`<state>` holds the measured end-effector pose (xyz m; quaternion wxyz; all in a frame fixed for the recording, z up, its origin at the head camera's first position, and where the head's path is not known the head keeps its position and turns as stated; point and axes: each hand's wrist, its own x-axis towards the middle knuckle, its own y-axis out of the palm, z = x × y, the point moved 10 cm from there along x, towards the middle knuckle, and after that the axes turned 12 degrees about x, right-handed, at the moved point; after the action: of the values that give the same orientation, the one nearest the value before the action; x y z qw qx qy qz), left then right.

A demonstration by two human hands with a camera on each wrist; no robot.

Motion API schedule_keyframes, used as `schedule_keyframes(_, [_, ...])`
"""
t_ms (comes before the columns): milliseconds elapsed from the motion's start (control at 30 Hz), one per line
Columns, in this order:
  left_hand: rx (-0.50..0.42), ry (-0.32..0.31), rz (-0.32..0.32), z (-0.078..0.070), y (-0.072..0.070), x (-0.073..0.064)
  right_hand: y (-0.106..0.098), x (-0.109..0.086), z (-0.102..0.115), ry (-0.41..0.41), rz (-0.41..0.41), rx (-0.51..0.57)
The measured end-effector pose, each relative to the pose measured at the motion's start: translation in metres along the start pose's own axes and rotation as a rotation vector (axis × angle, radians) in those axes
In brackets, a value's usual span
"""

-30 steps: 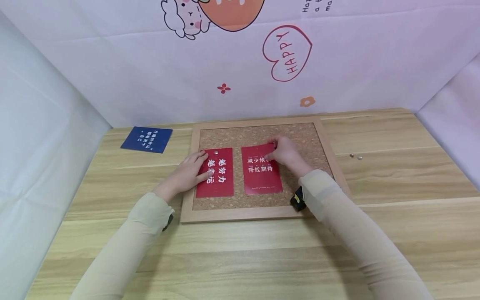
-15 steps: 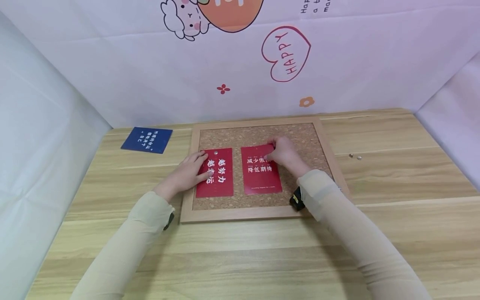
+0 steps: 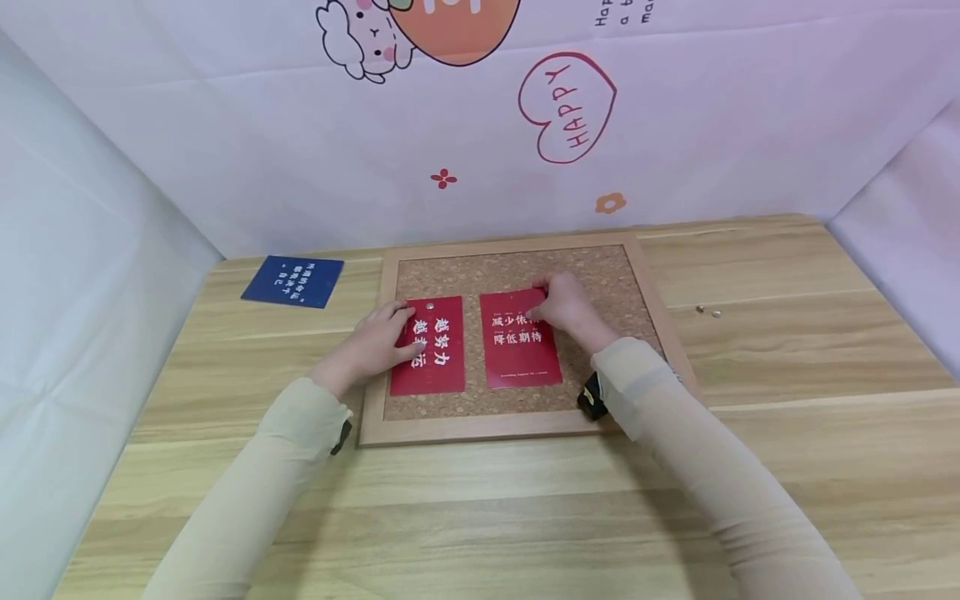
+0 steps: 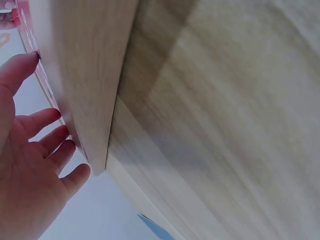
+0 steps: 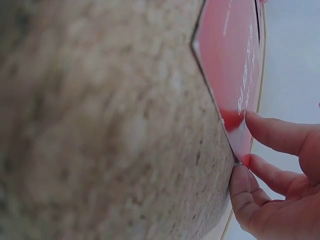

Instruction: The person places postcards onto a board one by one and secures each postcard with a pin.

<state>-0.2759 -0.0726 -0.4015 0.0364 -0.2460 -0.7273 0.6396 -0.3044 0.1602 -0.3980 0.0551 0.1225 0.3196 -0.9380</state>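
Pale wooden surface (image 3: 465,508), set before a white printed cloth (image 3: 285,158), carries a rectangular cork board with light wooden frame (image 3: 480,429). Upon it lie a left red card (image 3: 438,377) and a right red card (image 3: 522,358), both rectangular, with white writing, and apart. The left hand (image 3: 375,337) rests on the left red card, its fingers relaxed, near a small silvery pin (image 3: 430,306). The right hand (image 3: 567,305) pinches the right red card's upper right corner between thumb and fingers. One blue rectangular card (image 3: 294,281) lies left of the board.
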Motion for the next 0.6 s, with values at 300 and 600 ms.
schedule_keyframes(300, [0.003,0.015,-0.028,-0.004,-0.004,0.002,0.000,0.000,0.001,-0.009,0.002,-0.002])
schedule_keyframes(600, [0.064,0.042,-0.082,-0.019,-0.012,0.006,0.001,-0.001,0.001,-0.011,0.003,0.017])
